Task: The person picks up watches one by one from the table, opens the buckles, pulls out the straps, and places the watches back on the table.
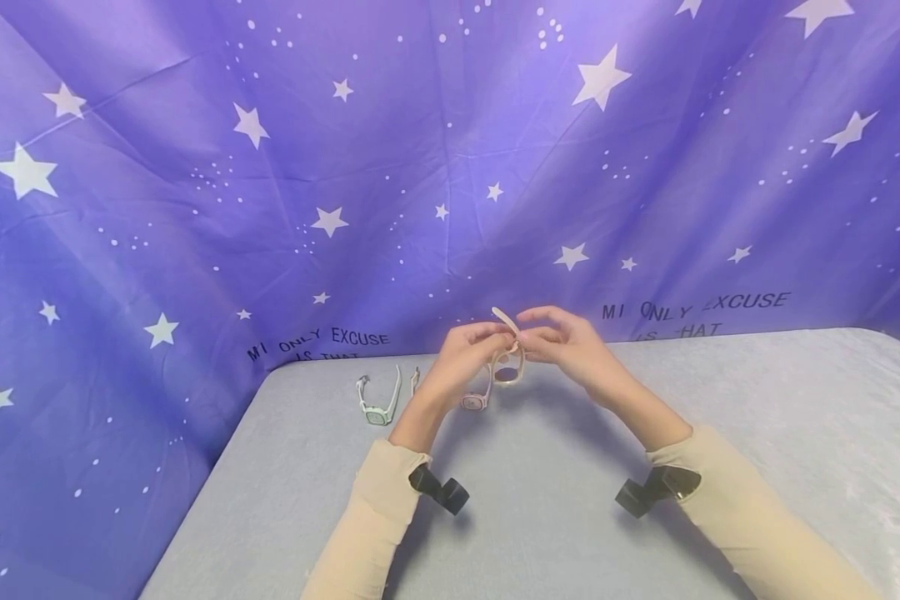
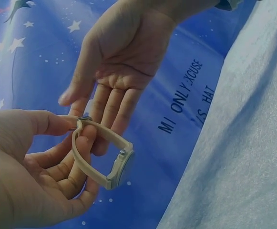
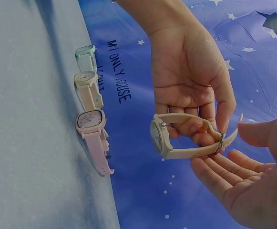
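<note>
A cream wristwatch (image 3: pixel 190 152) with a round dial hangs in the air above the far part of the table, its strap looped through the metal buckle (image 2: pixel 84 118). My left hand (image 1: pixel 457 360) pinches the strap at the buckle between thumb and fingers. On the other side, my right hand (image 1: pixel 579 354) has its fingers loosely extended against the strap. Its thumb (image 3: pixel 252 133) stands apart from those fingers, close to the strap's free end (image 1: pixel 504 318). In the head view the left fingers partly cover the watch.
A pink watch (image 3: pixel 91 121), a beige watch (image 3: pixel 85 78) and a mint-green watch (image 1: pixel 377 417) stand in a row on the grey cloth-covered table (image 1: pixel 540 517), left of the hands. Behind the table hangs a purple star-patterned curtain (image 1: pixel 390 150). Black cameras (image 1: pixel 450 496) are strapped at both wrists.
</note>
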Demonstrator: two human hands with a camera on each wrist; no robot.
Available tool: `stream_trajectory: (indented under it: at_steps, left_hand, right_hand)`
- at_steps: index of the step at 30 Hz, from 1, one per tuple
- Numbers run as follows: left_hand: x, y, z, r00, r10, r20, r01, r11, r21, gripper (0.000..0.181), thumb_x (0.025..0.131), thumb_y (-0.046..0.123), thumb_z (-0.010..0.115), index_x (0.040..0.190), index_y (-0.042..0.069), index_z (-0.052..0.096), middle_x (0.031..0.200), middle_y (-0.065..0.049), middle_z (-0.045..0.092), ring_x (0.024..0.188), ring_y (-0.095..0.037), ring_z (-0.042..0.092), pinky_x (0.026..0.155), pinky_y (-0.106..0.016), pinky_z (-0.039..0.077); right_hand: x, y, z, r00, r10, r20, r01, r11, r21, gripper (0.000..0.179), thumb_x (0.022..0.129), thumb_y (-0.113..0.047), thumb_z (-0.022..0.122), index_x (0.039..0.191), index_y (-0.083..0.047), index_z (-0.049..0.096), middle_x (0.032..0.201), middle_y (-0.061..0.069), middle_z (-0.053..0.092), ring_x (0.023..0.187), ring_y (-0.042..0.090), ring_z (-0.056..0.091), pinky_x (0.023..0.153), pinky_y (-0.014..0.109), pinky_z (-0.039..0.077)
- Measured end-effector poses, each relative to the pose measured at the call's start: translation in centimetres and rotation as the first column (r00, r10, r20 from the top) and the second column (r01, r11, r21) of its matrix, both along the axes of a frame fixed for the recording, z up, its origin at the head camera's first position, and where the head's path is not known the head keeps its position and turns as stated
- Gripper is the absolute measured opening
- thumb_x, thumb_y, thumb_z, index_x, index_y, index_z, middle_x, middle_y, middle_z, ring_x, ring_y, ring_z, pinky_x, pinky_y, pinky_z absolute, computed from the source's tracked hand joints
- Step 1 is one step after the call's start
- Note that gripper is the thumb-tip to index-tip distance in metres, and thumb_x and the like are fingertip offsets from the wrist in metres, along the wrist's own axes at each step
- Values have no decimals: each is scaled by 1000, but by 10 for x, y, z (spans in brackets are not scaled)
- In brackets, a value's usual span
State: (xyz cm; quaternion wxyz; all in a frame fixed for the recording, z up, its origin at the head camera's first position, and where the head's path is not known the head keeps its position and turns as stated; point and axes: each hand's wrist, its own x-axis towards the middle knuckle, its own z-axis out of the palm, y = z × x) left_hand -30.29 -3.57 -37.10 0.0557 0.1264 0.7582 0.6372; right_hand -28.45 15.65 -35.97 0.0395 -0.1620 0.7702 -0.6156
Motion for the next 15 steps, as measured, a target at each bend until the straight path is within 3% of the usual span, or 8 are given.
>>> stream_trajectory:
  at_steps: [8,15]
  left_hand:
    - [-1,1,1,1000,-9,1,9,1000,18,34,94,20,65,122,3,71,108,-11,74,96,-12,64,90,-29,52]
    - [-1,0,1,999,-53,-9,53,999,12,30,97,19,62,120,3,71,115,-12,73,100,-13,65,99,-36,54]
  right_hand:
    - [0,0,-3,999,-11,-30,13,997,74,48,94,-8,71,139,-1,55,124,22,70,115,32,69,104,46,54]
    - [-1,1,-4,999,-33,-25,36,993,113,43,93,-11,72,131,5,61,119,22,72,112,33,71,104,47,54]
